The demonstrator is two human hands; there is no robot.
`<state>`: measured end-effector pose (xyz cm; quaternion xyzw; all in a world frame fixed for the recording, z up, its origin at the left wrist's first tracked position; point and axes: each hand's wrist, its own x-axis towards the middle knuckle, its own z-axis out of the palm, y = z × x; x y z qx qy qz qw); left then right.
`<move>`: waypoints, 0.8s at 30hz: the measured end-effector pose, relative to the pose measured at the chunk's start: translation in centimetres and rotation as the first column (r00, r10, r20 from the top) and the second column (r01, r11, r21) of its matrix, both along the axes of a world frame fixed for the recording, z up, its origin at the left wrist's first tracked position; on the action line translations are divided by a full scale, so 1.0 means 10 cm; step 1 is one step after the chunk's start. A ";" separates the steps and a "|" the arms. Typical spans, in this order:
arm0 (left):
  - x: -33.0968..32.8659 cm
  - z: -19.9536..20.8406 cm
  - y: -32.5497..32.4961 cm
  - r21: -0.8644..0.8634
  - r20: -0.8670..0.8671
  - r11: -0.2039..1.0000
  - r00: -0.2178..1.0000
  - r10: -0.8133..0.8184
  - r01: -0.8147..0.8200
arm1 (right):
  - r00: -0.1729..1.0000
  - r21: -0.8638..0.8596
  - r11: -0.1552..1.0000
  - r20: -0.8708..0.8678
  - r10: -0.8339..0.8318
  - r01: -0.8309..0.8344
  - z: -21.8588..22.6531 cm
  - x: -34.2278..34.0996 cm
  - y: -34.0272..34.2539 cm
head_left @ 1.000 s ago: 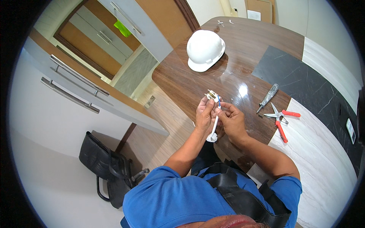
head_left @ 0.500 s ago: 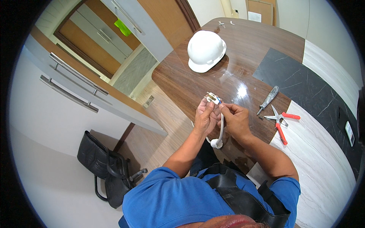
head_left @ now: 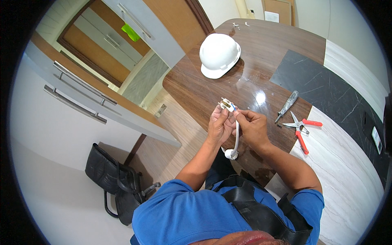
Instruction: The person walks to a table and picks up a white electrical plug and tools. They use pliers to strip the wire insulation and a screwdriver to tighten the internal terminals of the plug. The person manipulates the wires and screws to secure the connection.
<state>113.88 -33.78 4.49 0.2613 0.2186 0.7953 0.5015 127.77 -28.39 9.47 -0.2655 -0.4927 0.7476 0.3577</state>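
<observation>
My left hand [head_left: 219, 124] pinches a white electric plug [head_left: 227, 105] between thumb and fingers, its pins pointing up and left. The plug's inside shows, with a bit of blue wire at its right. My right hand [head_left: 252, 124] is closed on the white cable [head_left: 237, 136] close to where it enters the plug, fingertips at the blue wire. From there the cable hangs down to a round white piece [head_left: 231, 154] below my hands. Both hands are over the near edge of the brown table [head_left: 192, 79].
A white hard hat [head_left: 219, 55] stands beyond my hands. To the right lie a screwdriver [head_left: 288, 105], red-handled pliers [head_left: 301, 128] and a small dark part [head_left: 279, 124]. A phone-like device [head_left: 376, 140] rests far right. White scraps [head_left: 236, 26] lie at the back; a black chair [head_left: 110, 175] is left.
The plug has tilted slightly in my left hand, and more of the blue wire shows. Both hands keep their hold, and the tools lie where they were.
</observation>
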 end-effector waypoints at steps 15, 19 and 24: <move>-0.14 0.05 -0.02 0.116 -0.086 0.992 0.996 -0.035 0.045 | 1.000 0.063 0.998 0.009 0.026 -0.026 0.20 0.11 -0.05; -0.19 0.07 -0.03 0.127 -0.125 0.989 0.991 -0.053 0.069 | 0.999 0.103 0.994 -0.023 0.043 -0.040 0.22 0.13 -0.08; -0.06 0.19 -0.04 0.115 -0.065 0.988 0.993 -0.096 0.103 | 0.997 0.123 0.992 -0.072 0.001 0.008 0.21 0.13 -0.14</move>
